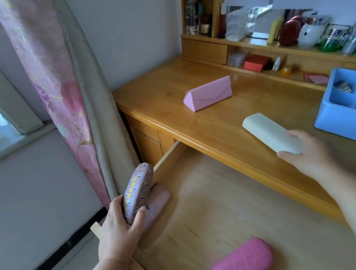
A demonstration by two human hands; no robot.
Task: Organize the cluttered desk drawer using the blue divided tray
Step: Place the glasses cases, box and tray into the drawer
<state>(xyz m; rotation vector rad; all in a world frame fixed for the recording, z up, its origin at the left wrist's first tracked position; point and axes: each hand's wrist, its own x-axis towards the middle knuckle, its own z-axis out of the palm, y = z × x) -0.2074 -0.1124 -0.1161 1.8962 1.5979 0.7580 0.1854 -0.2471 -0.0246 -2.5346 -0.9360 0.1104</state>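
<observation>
So the bench (167, 95) has the blue divided tray (348, 123) at far right, closest to the right hand (307, 154), which grips a cream case (271, 133) whose long axis points up-left. Left hand (117, 232) holds a patterned case (138, 190) upright over the open drawer (226, 207), well apart from the tray.

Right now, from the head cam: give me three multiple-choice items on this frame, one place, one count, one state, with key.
1. Where is the pink triangular case?
A. desktop
B. drawer
C. blue tray

2. How many cases lie in the open drawer, unheld?
A. one
B. two
C. four

3. What is the right hand doing?
A. hanging idle
B. holding a cream case
C. pushing the drawer

Key: 1 A, it sits on the desktop. 2 B, a glossy pink case and a pale pink case. 3 B, its fingers wrap the case end.
</observation>
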